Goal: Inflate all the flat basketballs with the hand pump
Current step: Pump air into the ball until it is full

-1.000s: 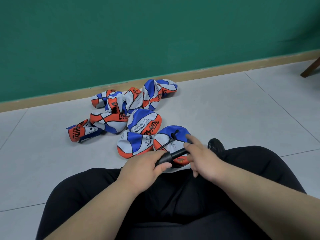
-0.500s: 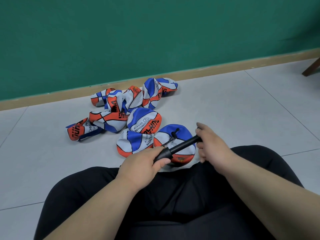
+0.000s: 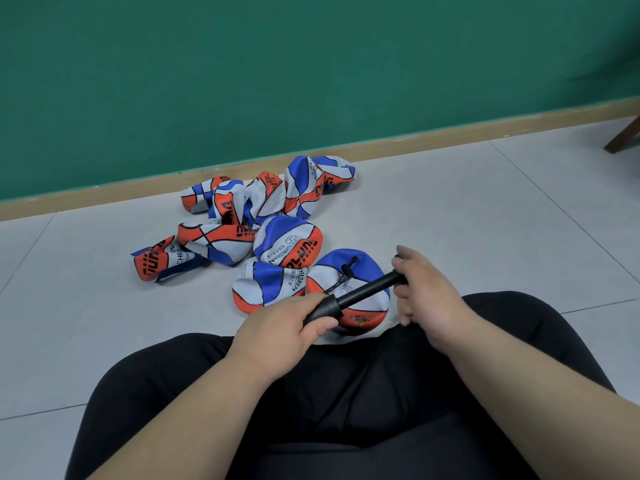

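Grey-tiled floor [image 3: 450,220] below a green wall [image 3: 311,64]: a black hand pump [image 3: 356,295] is held across the nearest basketball [image 3: 332,263], which lies on the tiles just ahead of the seated person's knees, its short hose [image 3: 341,280] reaching the ball's top, apparently at the valve; the left hand [image 3: 280,327] has its fingers clenched round the barrel to steady it; the right hand [image 3: 426,289] grasps the handle, drawn out for a stroke; more flat basketballs [image 3: 242,216] lie heaped beyond, towards the baseboard [image 3: 450,136].

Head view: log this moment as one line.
left hand: grips pump barrel | right hand: grips pump handle, rod extended | hose: runs to nearest basketball | other basketballs: flat, piled
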